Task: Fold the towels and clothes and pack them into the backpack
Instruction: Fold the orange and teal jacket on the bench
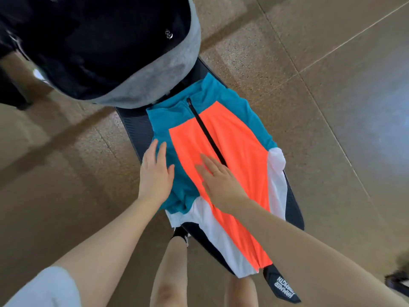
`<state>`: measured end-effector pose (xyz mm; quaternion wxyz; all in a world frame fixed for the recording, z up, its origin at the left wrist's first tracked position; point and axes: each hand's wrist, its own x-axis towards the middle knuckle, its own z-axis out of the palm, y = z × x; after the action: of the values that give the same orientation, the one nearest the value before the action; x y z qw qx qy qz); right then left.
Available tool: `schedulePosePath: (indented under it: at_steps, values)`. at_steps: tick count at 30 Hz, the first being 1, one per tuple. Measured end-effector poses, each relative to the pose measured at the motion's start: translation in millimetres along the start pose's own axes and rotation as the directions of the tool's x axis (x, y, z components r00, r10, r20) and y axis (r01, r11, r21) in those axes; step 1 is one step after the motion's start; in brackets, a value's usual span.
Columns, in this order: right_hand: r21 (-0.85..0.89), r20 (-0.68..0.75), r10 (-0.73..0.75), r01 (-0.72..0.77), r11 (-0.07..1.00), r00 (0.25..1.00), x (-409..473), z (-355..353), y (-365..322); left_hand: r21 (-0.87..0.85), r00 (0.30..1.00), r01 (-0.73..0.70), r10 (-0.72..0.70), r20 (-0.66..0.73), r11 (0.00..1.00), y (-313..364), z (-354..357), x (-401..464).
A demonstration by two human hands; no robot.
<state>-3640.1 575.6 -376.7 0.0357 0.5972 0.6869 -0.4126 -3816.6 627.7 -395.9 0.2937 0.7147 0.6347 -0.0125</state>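
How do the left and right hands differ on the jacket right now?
The left hand rests on the jacket at its teal side panel, near the edge; the right hand lies on the orange front panel beside the black zipper. The right hand wears a ring; the left shows none. Both are flat with straight fingers, pressing the fabric.

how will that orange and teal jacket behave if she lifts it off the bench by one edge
The jacket will probably go limp and droop: it already wrinkles under the left hand and right hand resting flat on it. It looks thin, so likely light. Its hem hangs over the narrow bench, so a push might slide it off.
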Motion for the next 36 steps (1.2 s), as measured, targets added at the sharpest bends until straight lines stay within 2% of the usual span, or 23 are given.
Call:
schedulePosePath:
  at_steps: [3, 4, 6, 10, 13, 16, 18, 20, 22, 25, 28, 30, 32, 34, 36]
  values:
    - [-0.066, 0.077, 0.034, -0.029, 0.997, 0.996, 13, 12, -17, -0.184, 0.943, 0.326, -0.305, 0.132, 0.927, -31, -2, -28]
    - [-0.105, 0.107, 0.068, -0.057, 0.993, 0.992, 17, 15, -20, -0.282, 0.916, 0.394, -0.35, 0.195, 0.875, -38, -1, -34]
    - [-0.216, 0.135, 0.125, -0.094, 0.972, 0.983, 23, 19, -21, -0.427, 0.896, 0.441, -0.363, 0.256, 0.789, -48, 1, -42]
    - [-0.353, 0.155, 0.206, -0.141, 0.925, 0.966, 26, 24, -25, -0.388, 0.906, 0.4, -0.293, 0.307, 0.831, -53, 0, -44]
    - [-0.36, 0.165, 0.272, -0.199, 0.911, 0.948, 28, 25, -36, -0.288, 0.902, 0.281, -0.149, 0.406, 0.915, -58, -1, -47]
    - [-0.344, 0.166, 0.333, -0.262, 0.902, 0.928, 36, 24, -48, -0.165, 0.879, 0.159, -0.064, 0.473, 0.973, -66, 1, -57]
    - [-0.323, 0.162, 0.369, -0.304, 0.896, 0.915, 43, 23, -56, -0.111, 0.897, 0.098, -0.04, 0.439, 0.989, -71, 2, -63]
    - [-0.316, 0.148, 0.393, -0.333, 0.888, 0.908, 51, 22, -63, -0.213, 0.923, 0.131, -0.04, 0.383, 0.968, -74, 0, -65]
    - [-0.316, 0.129, 0.407, -0.351, 0.881, 0.905, 57, 23, -67, -0.406, 0.915, 0.281, -0.115, 0.387, 0.87, -81, -10, -66]
    - [-0.301, 0.114, 0.435, -0.386, 0.872, 0.893, 60, 27, -71, -0.602, 0.862, 0.484, -0.224, 0.456, 0.635, -99, -32, -74]
    - [-0.273, 0.109, 0.461, -0.419, 0.866, 0.881, 60, 30, -74, -0.599, 0.795, 0.605, -0.351, 0.496, 0.525, -123, -40, -84]
    - [-0.25, 0.109, 0.466, -0.429, 0.868, 0.878, 61, 30, -75, -0.574, 0.709, 0.703, -0.468, 0.528, 0.419, -136, -43, -88]
    - [-0.233, 0.116, 0.463, -0.429, 0.873, 0.879, 61, 30, -75, -0.542, 0.633, 0.769, -0.512, 0.58, 0.337, -140, -45, -92]
    - [-0.208, 0.13, 0.459, -0.428, 0.879, 0.879, 59, 28, -74, -0.536, 0.622, 0.778, -0.516, 0.588, 0.327, -131, -48, -98]
    - [-0.111, 0.145, 0.463, -0.451, 0.886, 0.874, 53, 25, -73, -0.591, 0.663, 0.741, -0.484, 0.571, 0.319, -113, -53, -102]
